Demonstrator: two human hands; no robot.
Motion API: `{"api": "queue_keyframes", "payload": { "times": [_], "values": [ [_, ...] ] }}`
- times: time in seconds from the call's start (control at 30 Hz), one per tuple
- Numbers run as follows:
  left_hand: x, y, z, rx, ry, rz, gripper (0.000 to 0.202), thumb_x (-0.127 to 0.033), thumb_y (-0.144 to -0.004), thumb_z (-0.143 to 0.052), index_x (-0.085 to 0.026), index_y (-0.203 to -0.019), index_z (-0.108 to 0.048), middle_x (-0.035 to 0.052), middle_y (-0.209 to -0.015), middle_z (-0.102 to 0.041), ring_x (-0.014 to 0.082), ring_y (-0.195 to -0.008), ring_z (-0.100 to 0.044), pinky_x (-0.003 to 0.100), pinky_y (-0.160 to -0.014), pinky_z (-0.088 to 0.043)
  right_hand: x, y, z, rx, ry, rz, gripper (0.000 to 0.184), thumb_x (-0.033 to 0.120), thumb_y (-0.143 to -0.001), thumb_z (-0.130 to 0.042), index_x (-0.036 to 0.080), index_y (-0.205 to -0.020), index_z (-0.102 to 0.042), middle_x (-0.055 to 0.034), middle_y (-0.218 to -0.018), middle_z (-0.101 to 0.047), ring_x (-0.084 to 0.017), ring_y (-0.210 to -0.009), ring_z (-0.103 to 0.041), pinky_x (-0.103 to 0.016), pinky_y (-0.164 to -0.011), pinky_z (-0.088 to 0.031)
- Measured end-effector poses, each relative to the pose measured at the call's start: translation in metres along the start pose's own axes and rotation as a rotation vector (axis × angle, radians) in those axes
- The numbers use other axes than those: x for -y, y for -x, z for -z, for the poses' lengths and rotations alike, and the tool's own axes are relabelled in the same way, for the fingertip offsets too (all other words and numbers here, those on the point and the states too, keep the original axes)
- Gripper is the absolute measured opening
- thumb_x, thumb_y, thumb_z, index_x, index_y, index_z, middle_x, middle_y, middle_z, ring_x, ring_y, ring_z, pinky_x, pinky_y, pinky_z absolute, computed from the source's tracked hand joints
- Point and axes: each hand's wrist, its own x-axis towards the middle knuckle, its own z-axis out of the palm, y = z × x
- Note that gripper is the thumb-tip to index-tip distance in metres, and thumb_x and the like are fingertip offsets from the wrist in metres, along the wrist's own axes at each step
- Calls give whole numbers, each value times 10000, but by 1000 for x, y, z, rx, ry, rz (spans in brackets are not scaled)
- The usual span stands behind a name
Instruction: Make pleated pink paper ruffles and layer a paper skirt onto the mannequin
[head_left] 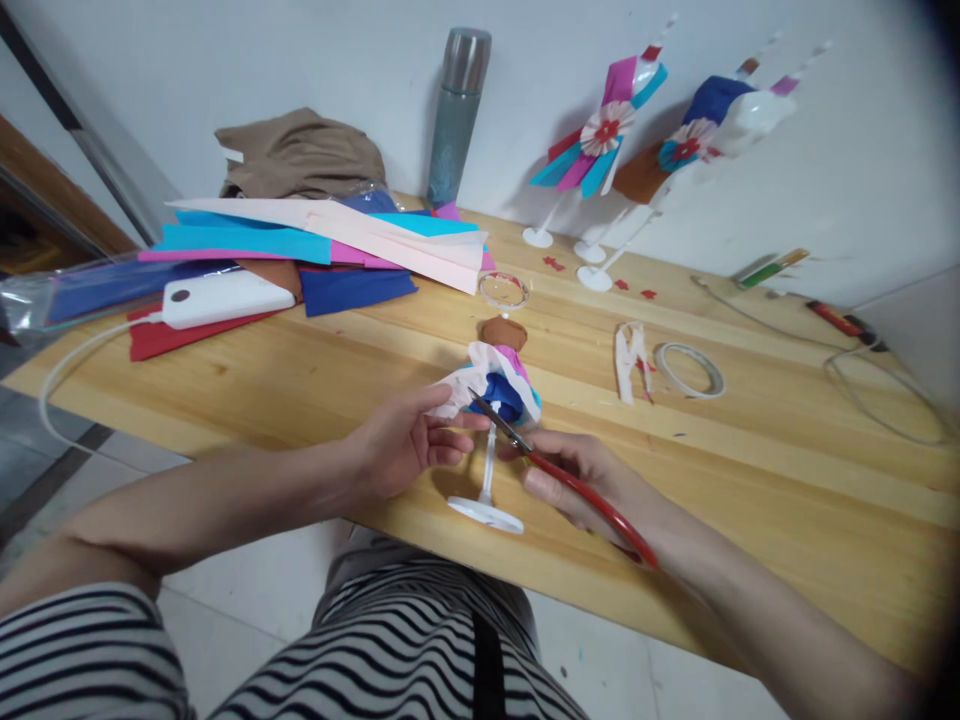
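A small craft corner — home or studio, it's hard to tell — shown by the wooden bench (780, 500) against a white wall (337, 60), the stacked coloured paper (247, 240), red-handled scissors (592, 492), roll of tape (694, 394) and paper-dressed stands (606, 130).

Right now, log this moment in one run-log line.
left hand: touching pale paper | right hand: holding red-handled scissors, tips at paper | white stand: between hands | paper stack: on wooden table, far left

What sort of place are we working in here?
Likely a small craft workspace, perhaps at home: coloured paper piled up, white-stemmed decorated pieces standing together, and red-handled scissors in the right hand.
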Motion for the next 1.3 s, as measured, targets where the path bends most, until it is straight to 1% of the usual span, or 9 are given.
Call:
{"api": "queue_keyframes", "payload": {
  "times": [0.17, 0.27, 0.37, 0.53, 0.63, 0.83, 0.93, 1.13, 1.3],
  "values": [
    [3, 0, 2, 26, 28, -12, 218, -215, -993, -394, -107, -984, -583, 101, -809, -725, 84, -441, -578, 183, -451, -471, 2, 3, -1, -23, 59, -14, 470, 653, -825, -616, 184, -852, -620, 26, -678, -419, -101, -563, -340, -246, -514, -289],
    [6, 0, 5, 62, 52, -30, 213, -208, -990, -408, -107, -1002, -595, 68, -797, -710, 79, -438, -579, 179, -439, -474, 11, 4, -1, -49, 112, -53, 523, 697, -785, -625, 180, -866, -632, 11, -696, -456, -126, -609, -380, -259, -548, -316],
    [7, 0, 5, 46, 83, -37, 204, -184, -986, -421, -103, -967, -606, 40, -780, -689, 72, -455, -586, 168, -440, -478, 15, 5, -3, -60, 142, -55, 539, 714, -779, -612, 183, -868, -634, 7, -698, -467, -142, -638, -405, -271, -582, -343],
    [10, -1, 2, 26, 113, -84, 195, -129, -955, -470, -78, -857, -632, 36, -742, -636, 57, -495, -565, 140, -411, -421, 12, 6, -4, -68, 162, -24, 514, 701, -791, -612, 188, -771, -581, 22, -676, -415, -132, -626, -373, -264, -564, -336],
    [12, -2, 1, 14, 110, -92, 191, -115, -934, -499, -79, -813, -641, 36, -726, -613, 52, -496, -541, 135, -406, -395, 10, 7, -5, -95, 192, -47, 506, 689, -786, -623, 192, -733, -547, 18, -686, -421, -132, -626, -369, -265, -560, -327],
    [12, -2, 0, -17, 89, -116, 197, -105, -928, -495, -88, -805, -648, 35, -714, -604, 52, -490, -530, 137, -406, -384, 16, 9, -6, -121, 282, -79, 460, 642, -764, -669, 193, -748, -569, 11, -710, -436, -140, -635, -363, -270, -579, -331],
    [13, -2, -1, -10, 67, -121, 206, -101, -924, -496, -84, -795, -656, 38, -741, -617, 48, -497, -534, 136, -403, -378, 16, 8, -7, -115, 282, -78, 436, 622, -780, -665, 195, -774, -575, 18, -702, -406, -139, -633, -348, -261, -568, -315],
    [15, -3, 1, 16, 63, -132, 187, -117, -909, -529, -89, -788, -669, 40, -747, -628, 50, -507, -535, 137, -410, -386, 7, 7, -7, -126, 250, -61, 430, 612, -777, -668, 198, -734, -557, 35, -662, -363, -123, -603, -320, -253, -554, -305],
    [17, -5, 1, 21, 53, -152, 155, -127, -903, -551, -90, -805, -664, 33, -761, -623, 46, -513, -534, 135, -424, -382, -8, 7, -5, -128, 248, -55, 434, 618, -801, -637, 186, -765, -615, 20, -658, -420, -131, -612, -360, -262, -555, -312]
  ]
}}
